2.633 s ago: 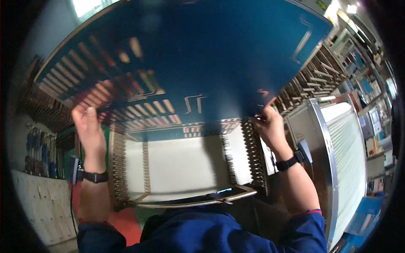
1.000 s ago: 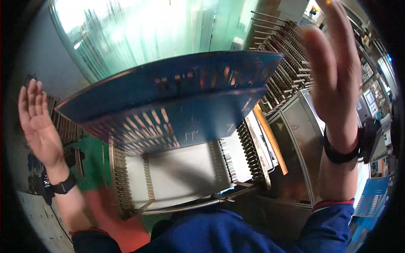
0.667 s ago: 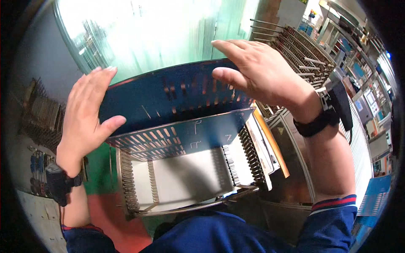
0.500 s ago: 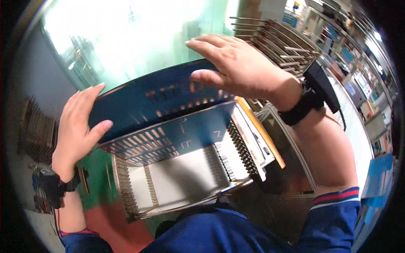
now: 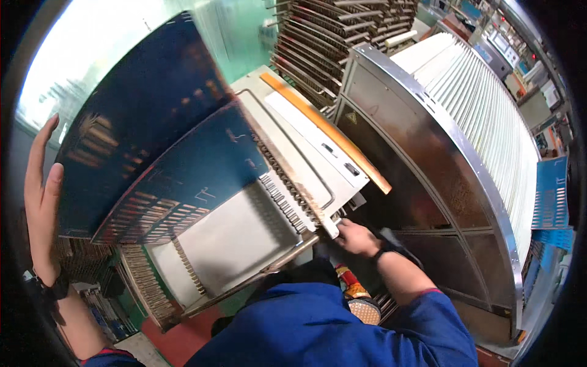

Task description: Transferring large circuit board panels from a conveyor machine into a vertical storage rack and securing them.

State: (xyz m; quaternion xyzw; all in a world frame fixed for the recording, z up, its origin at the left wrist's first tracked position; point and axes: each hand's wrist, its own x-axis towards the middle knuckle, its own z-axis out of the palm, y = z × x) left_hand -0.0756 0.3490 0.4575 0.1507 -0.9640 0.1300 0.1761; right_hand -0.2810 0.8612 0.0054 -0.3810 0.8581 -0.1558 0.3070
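My left hand [image 5: 44, 202] is raised at the far left beside the edge of a tall dark blue slotted panel [image 5: 140, 92]. Its fingers are spread, and I cannot tell whether it touches the panel. In front of that panel stands another blue panel with slots [image 5: 189, 177], in a rack with rows of metal comb teeth [image 5: 287, 205] and a white floor [image 5: 226, 232]. At the rack's near right corner, my right hand [image 5: 358, 238] is closed beside the end of a white bar [image 5: 330, 227]. What its fingers hold is hidden.
An orange strip [image 5: 330, 131] lies along the pale side top of the rack. To the right stands a large metal-framed cabinet [image 5: 422, 165] with rows of white slats. Stacked metal racks [image 5: 312, 46] fill the far side. A red and yellow object [image 5: 351, 284] sits below my right hand.
My right hand has come down from above the blue panels to the rack's near right corner and closed. My left hand has shifted left. The view has turned, showing more of the cabinet.
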